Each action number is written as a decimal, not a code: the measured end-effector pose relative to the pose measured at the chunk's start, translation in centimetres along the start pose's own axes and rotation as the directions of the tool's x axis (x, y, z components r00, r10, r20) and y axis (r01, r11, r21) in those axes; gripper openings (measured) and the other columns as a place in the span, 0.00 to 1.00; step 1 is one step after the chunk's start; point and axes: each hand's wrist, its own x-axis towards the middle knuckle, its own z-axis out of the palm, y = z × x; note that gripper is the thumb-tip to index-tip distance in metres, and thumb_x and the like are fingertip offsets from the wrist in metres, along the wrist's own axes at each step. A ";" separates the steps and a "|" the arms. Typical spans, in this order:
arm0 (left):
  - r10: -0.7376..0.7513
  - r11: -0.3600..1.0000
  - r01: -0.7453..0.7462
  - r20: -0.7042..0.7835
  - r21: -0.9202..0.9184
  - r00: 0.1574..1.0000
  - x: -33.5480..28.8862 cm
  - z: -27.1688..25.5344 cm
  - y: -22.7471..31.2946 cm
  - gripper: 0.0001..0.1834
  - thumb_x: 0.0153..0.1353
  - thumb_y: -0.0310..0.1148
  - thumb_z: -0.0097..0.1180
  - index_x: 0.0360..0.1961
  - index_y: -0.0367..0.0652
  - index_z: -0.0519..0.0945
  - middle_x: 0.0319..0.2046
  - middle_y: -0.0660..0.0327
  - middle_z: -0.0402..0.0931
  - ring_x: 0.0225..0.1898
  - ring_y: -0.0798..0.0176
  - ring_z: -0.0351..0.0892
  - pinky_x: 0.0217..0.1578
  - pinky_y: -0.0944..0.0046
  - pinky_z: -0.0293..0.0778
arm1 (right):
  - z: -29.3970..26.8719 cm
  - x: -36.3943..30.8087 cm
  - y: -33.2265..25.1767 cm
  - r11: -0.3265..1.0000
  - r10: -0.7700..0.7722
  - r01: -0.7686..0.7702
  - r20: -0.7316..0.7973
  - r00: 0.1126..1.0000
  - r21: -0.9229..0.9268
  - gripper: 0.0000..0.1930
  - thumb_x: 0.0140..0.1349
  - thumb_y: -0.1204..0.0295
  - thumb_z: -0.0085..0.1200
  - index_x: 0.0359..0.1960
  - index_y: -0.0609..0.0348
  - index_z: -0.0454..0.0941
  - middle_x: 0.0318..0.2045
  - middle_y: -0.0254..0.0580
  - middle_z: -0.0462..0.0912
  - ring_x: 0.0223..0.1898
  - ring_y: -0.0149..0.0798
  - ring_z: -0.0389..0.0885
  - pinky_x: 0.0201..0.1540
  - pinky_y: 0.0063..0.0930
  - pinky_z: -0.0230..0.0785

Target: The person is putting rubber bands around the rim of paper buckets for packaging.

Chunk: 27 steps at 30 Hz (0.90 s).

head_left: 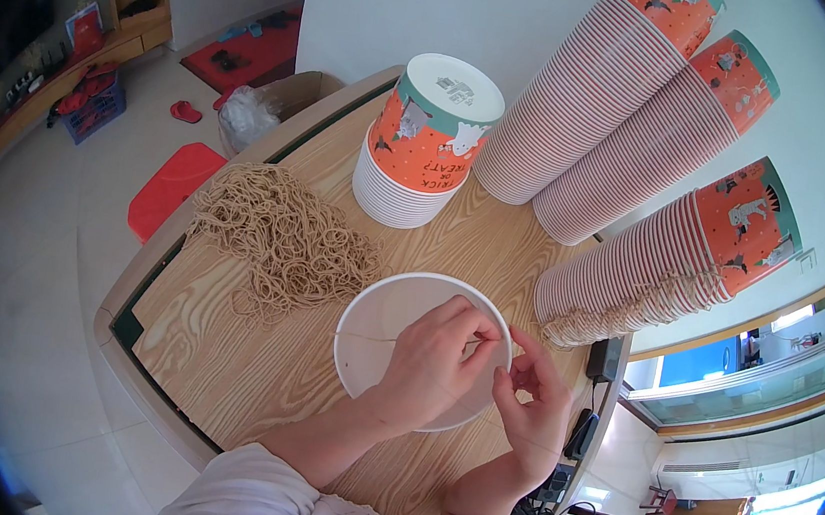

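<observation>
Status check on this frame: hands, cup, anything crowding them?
Left hand over the white cup, pinching a thin string. Right hand pinching at the cup's rim. String pile and cup stacks stand apart.

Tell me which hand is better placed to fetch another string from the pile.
Probably left: the left hand lies over the white cup, on the side toward the string pile; the right hand is beyond the cup's far rim.

Matt paper cup [380, 330], grainy wooden table [250, 371]
</observation>
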 end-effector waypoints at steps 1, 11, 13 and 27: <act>-0.005 1.000 0.005 0.002 0.000 1.000 0.0 0.0 0.0 0.05 0.54 0.24 0.61 0.32 0.39 0.78 0.32 0.60 0.76 0.26 0.64 0.77 0.29 0.67 0.74 | 0.0 0.0 0.0 1.000 0.002 -0.002 0.001 1.000 0.001 0.22 0.51 0.84 0.56 0.51 0.61 0.76 0.22 0.34 0.74 0.25 0.24 0.72 0.30 0.18 0.69; -0.008 1.000 0.008 0.024 0.012 1.000 0.0 0.1 -0.4 0.05 0.55 0.25 0.60 0.34 0.38 0.79 0.33 0.60 0.77 0.27 0.63 0.77 0.29 0.67 0.74 | 0.0 0.0 0.1 1.000 -0.004 0.004 0.000 1.000 -0.006 0.23 0.51 0.84 0.56 0.52 0.61 0.76 0.23 0.35 0.75 0.25 0.24 0.73 0.30 0.18 0.69; -0.003 1.000 0.003 0.015 0.006 1.000 -0.1 0.1 -0.4 0.05 0.55 0.25 0.60 0.34 0.38 0.79 0.33 0.59 0.77 0.26 0.63 0.77 0.29 0.67 0.74 | 0.0 -0.1 0.2 1.000 -0.002 0.002 0.000 1.000 -0.006 0.23 0.51 0.84 0.56 0.52 0.60 0.76 0.23 0.35 0.75 0.25 0.24 0.73 0.30 0.18 0.70; -0.140 0.945 0.163 0.100 -0.283 0.985 0.3 -0.1 -0.4 0.07 0.60 0.30 0.58 0.35 0.38 0.80 0.29 0.63 0.79 0.28 0.72 0.76 0.28 0.71 0.71 | 0.5 0.1 -0.7 0.991 -0.084 0.077 -0.060 0.995 -0.111 0.21 0.51 0.83 0.57 0.50 0.60 0.76 0.25 0.38 0.76 0.23 0.27 0.74 0.29 0.21 0.70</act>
